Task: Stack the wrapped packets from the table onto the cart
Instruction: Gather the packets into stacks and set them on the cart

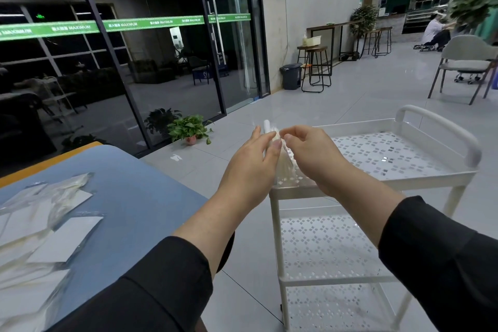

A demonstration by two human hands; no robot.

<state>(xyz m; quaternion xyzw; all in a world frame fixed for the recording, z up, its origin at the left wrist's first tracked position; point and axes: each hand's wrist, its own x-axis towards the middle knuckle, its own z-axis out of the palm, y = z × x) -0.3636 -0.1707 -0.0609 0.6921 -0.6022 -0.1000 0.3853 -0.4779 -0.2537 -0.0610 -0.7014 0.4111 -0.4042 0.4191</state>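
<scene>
A clear-wrapped white packet [285, 164] stands on edge above the near left corner of the white cart's top shelf [390, 153]. My left hand [250, 164] holds its left side with the thumb laid along it. My right hand [310, 153] pinches its upper right edge with curled fingers. Several more wrapped packets [63, 237] lie scattered on the blue table [134, 213] at the lower left; the packet's lower part is hidden between my hands.
The cart has perforated lower shelves [328, 248] and a handle [442, 127] at its far end. A potted plant [190, 129] stands on the floor by the glass wall. Stools [315, 67], a bin [291, 75] and a chair [466, 65] stand farther off.
</scene>
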